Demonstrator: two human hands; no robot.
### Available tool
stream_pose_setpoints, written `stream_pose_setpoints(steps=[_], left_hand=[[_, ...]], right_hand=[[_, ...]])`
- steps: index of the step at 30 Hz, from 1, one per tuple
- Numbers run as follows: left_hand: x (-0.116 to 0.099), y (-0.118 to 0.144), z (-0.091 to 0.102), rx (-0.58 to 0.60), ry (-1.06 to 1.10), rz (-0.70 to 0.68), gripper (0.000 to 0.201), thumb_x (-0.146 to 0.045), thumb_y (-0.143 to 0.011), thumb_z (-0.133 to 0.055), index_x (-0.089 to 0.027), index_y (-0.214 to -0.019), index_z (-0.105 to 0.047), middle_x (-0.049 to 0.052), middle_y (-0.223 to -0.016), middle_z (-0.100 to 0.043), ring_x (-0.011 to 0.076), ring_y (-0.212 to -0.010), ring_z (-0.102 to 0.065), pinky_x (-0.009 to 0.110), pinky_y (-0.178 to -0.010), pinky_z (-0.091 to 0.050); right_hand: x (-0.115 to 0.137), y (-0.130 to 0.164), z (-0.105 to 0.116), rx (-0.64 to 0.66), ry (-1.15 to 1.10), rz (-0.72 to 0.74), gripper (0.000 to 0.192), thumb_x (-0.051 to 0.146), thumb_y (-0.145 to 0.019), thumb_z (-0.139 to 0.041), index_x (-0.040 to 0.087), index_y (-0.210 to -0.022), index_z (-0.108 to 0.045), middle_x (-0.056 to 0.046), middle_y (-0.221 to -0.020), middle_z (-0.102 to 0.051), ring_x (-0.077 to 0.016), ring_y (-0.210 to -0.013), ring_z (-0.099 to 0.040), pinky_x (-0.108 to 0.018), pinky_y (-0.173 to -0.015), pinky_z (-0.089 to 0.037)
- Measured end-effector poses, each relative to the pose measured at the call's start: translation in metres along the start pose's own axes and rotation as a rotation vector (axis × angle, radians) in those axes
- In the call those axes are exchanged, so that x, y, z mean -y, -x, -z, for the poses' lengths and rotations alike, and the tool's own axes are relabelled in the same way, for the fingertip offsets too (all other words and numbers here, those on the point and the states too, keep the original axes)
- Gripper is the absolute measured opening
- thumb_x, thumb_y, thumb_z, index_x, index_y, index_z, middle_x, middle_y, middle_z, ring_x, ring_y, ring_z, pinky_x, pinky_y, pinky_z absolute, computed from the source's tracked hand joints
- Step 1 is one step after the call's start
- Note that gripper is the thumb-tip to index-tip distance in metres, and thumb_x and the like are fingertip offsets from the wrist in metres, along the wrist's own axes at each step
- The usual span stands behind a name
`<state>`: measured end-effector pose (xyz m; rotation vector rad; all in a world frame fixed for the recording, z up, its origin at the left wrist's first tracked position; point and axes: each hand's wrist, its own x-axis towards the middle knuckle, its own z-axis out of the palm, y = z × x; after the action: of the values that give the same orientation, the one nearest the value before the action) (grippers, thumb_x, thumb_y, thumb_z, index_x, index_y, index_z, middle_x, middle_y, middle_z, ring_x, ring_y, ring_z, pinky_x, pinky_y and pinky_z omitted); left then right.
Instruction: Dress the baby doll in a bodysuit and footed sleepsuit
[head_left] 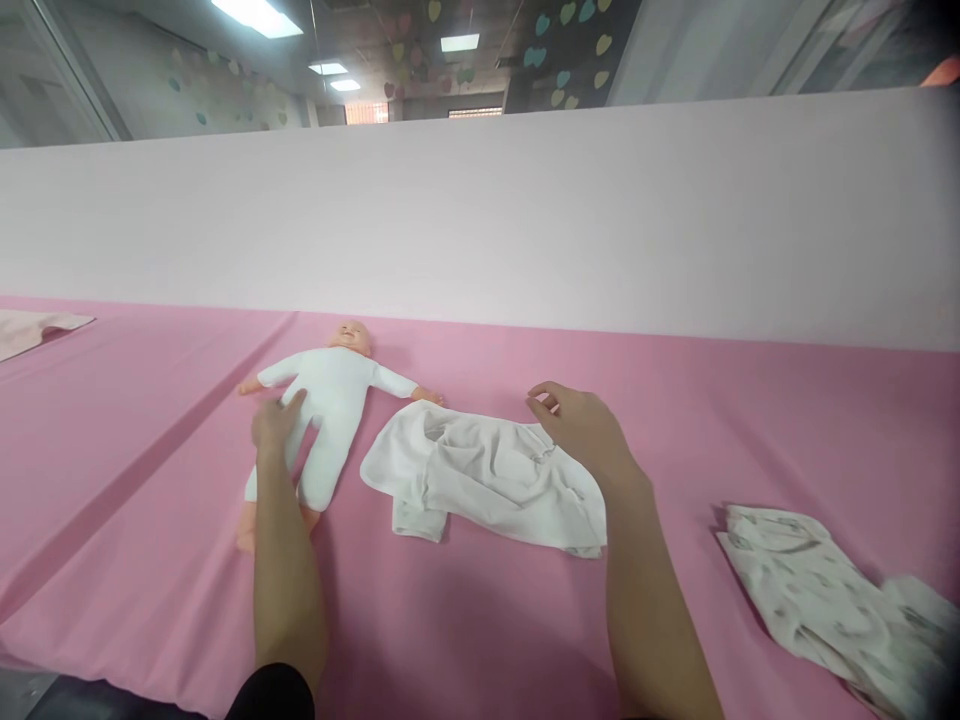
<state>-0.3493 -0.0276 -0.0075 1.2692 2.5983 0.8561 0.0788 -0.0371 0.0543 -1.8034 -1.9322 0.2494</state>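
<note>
A baby doll (334, 385) in a white one-piece suit lies face up on the pink sheet, arms spread. My left hand (276, 418) is over the side of its hip and leg, thumb apart from the fingers; whether it grips the suit does not show. To the doll's right a crumpled white baby garment (487, 470) lies spread out, one edge close to the doll's hand. Above the garment's right end is my right hand (574, 415), its fingers loosely bent and nothing visible in them. My right forearm covers part of that end.
A folded white patterned garment (802, 570) lies at the right, with more pale cloth beside it. At the far left is a pale pink cloth (37, 330). A white panel (480, 220) rises behind the pink-covered surface (450, 620), with glass above it.
</note>
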Motion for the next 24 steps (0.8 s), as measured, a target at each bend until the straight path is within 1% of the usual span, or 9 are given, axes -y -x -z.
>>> stream_pose_setpoints(steps=[4,8,11,12,14,16,18,21,24], left_hand=[[-0.025,0.005,0.004,-0.171,0.354,0.016,0.04,-0.047,-0.077,-0.056,-0.021,-0.106,-0.067,0.005,-0.092,-0.07,0.0235,-0.087,-0.064,0.036,-0.08,-0.05],[-0.059,0.021,0.014,-0.24,0.677,-0.03,0.038,-0.035,-0.074,-0.058,-0.017,-0.106,-0.069,0.005,-0.091,-0.07,0.018,-0.081,-0.064,0.031,-0.078,-0.052],[-0.085,0.042,0.025,-0.243,0.873,-0.069,0.038,-0.03,-0.072,-0.059,-0.012,-0.104,-0.069,0.005,-0.086,-0.069,0.0151,-0.074,-0.063,0.029,-0.071,-0.053],[-0.094,0.051,0.031,-0.245,0.918,-0.109,0.037,-0.03,-0.072,-0.059,-0.011,-0.102,-0.069,0.004,-0.084,-0.068,0.0146,-0.073,-0.062,0.028,-0.069,-0.054],[-0.11,0.072,0.043,-0.244,0.98,-0.202,0.035,-0.03,-0.072,-0.06,-0.011,-0.1,-0.07,0.004,-0.082,-0.068,0.0146,-0.072,-0.062,0.028,-0.068,-0.054],[-0.124,0.094,0.056,-0.25,1.003,-0.298,0.035,-0.032,-0.073,-0.062,-0.013,-0.101,-0.07,0.004,-0.086,-0.069,0.0155,-0.076,-0.063,0.028,-0.071,-0.054],[-0.135,0.118,0.067,-0.251,1.014,-0.376,0.037,-0.034,-0.073,-0.064,-0.015,-0.105,-0.069,0.005,-0.093,-0.07,0.0176,-0.085,-0.064,0.03,-0.077,-0.054],[-0.149,0.155,0.073,-0.233,1.016,-0.49,0.037,-0.037,-0.076,-0.065,-0.017,-0.106,-0.068,0.006,-0.101,-0.069,0.0193,-0.092,-0.064,0.031,-0.081,-0.053],[-0.165,0.194,0.066,-0.077,0.991,-0.659,0.031,-0.037,-0.08,-0.063,-0.019,-0.106,-0.066,0.005,-0.1,-0.067,0.0183,-0.091,-0.063,0.03,-0.078,-0.052]], right_hand=[[0.005,-0.001,-0.004,-0.014,-0.04,0.01,0.021,0.03,-0.088,-0.045,0.025,-0.091,-0.065,-0.001,-0.085,-0.069,-0.0168,-0.074,-0.061,-0.025,-0.059,-0.038],[0.017,-0.005,-0.03,-0.006,-0.186,0.075,0.017,0.029,-0.085,-0.049,0.023,-0.085,-0.065,-0.002,-0.081,-0.068,-0.017,-0.073,-0.06,-0.026,-0.063,-0.04],[0.035,-0.004,-0.068,0.099,-0.621,0.092,0.015,0.031,-0.083,-0.052,0.021,-0.08,-0.063,-0.003,-0.079,-0.066,-0.0176,-0.073,-0.061,-0.027,-0.066,-0.045],[0.043,-0.003,-0.081,0.179,-0.839,0.08,0.019,0.036,-0.084,-0.052,0.02,-0.082,-0.062,-0.004,-0.08,-0.065,-0.0185,-0.074,-0.061,-0.028,-0.066,-0.047],[0.058,-0.001,-0.102,0.298,-1.008,0.068,0.034,0.048,-0.087,-0.045,0.018,-0.088,-0.061,-0.006,-0.081,-0.065,-0.0196,-0.072,-0.062,-0.032,-0.063,-0.051],[0.071,0.0,-0.108,0.475,-1.3,0.051,0.044,0.056,-0.088,-0.043,0.017,-0.1,-0.06,-0.008,-0.091,-0.066,-0.0207,-0.081,-0.064,-0.036,-0.073,-0.054],[0.078,0.0,-0.097,0.584,-1.614,0.039,0.053,0.063,-0.086,-0.043,0.017,-0.109,-0.058,-0.008,-0.098,-0.066,-0.0211,-0.089,-0.064,-0.038,-0.082,-0.053],[0.078,0.0,-0.063,0.456,-1.779,0.043,0.067,0.076,-0.08,-0.037,0.019,-0.11,-0.059,-0.008,-0.097,-0.067,-0.0242,-0.091,-0.063,-0.041,-0.08,-0.053],[0.066,0.002,-0.03,0.066,-1.716,0.045,0.063,0.073,-0.079,-0.043,0.02,-0.109,-0.059,-0.008,-0.105,-0.066,-0.0271,-0.103,-0.06,-0.041,-0.082,-0.052]])
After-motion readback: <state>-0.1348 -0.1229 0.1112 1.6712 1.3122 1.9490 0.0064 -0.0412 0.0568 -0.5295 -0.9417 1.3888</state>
